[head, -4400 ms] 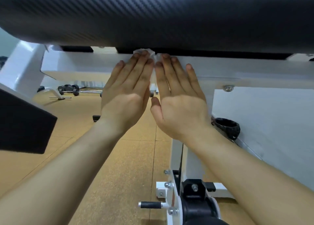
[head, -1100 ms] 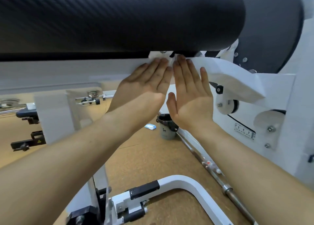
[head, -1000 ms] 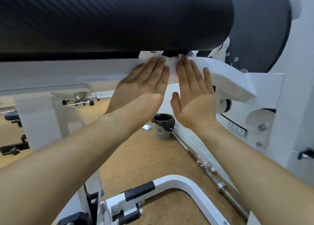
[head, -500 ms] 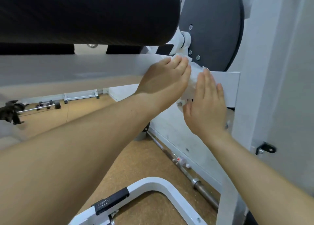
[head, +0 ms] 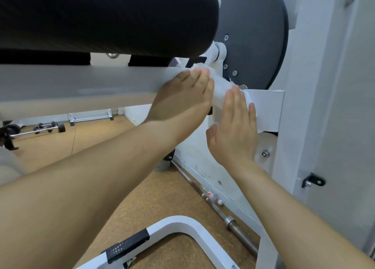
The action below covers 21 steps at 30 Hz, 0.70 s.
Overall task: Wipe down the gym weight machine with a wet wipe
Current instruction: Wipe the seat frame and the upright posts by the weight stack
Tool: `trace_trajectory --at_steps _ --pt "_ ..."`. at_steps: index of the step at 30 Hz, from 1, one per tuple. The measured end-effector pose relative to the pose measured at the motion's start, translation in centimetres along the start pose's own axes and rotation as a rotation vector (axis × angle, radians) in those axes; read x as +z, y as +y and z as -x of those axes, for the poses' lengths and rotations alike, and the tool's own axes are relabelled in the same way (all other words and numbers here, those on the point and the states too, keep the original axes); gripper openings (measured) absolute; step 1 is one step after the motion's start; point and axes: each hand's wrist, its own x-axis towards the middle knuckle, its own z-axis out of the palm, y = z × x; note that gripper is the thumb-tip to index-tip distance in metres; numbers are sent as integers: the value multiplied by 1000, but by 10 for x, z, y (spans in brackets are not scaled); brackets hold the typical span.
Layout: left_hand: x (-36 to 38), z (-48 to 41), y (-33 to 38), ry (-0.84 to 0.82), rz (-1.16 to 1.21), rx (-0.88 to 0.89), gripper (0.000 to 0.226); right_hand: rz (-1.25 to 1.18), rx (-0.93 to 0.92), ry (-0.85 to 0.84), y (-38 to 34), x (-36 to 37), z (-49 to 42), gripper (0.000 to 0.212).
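Tan cork-look gym floor (head: 142, 203) fills the lower part of the head view, with dumbbells (head: 49, 126) lying far off at the left and a steel barbell bar (head: 213, 197) on the ground along the machine's white base panel. A bent white tube foot (head: 182, 224) with a black grip patch sits nearest the camera. Overhead runs a black padded roller (head: 105, 17), and under it a white crossbeam (head: 81, 82) that reaches right to a white upright post (head: 316, 106). A grey disc (head: 253, 35) stands behind that joint.

The wet wipe (head: 220, 90) is spread on the right end of the crossbeam, just below the roller's pivot. Both hands lie flat on it with fingers straight – neither one curls round it. The left hand (head: 182, 102) presses its upper left part, and the right hand (head: 235, 130) presses its lower right part, beside the post.
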Motion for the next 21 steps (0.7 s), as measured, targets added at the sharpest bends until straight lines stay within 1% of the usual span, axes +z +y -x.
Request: trace_trajectory --at_steps 1,2,3,4,7,8,10,12,15,17,21 --pt "2 -4 6 -45 19 12 57 14 23 -11 5 1 5 84" --pt "-1 -7 12 -138 60 28 56 26 45 -19 9 2 8 84" --pt "-3 -11 18 -196 90 34 57 35 62 -22 14 3 11 85" --pt "-4 -12 21 -208 95 41 58 37 71 -24 16 3 12 85" --pt "-5 -6 17 -155 78 38 60 -4 64 -20 11 3 8 83" --pt "-4 0 14 -141 66 25 64 -29 51 -5 6 3 4 82" --pt "-3 10 6 -65 8 16 68 -77 21 28 -6 2 -2 80" --pt "0 18 2 9 10 11 65 -103 12 48 -14 4 -3 80" --pt "2 24 -2 12 47 16 64 -96 27 60 -17 6 -2 82" --pt "1 24 -3 -15 71 15 67 -106 18 78 -18 6 -3 82" --pt "-9 34 -15 -60 81 -6 63 -209 -97 118 -39 -1 -12 84"
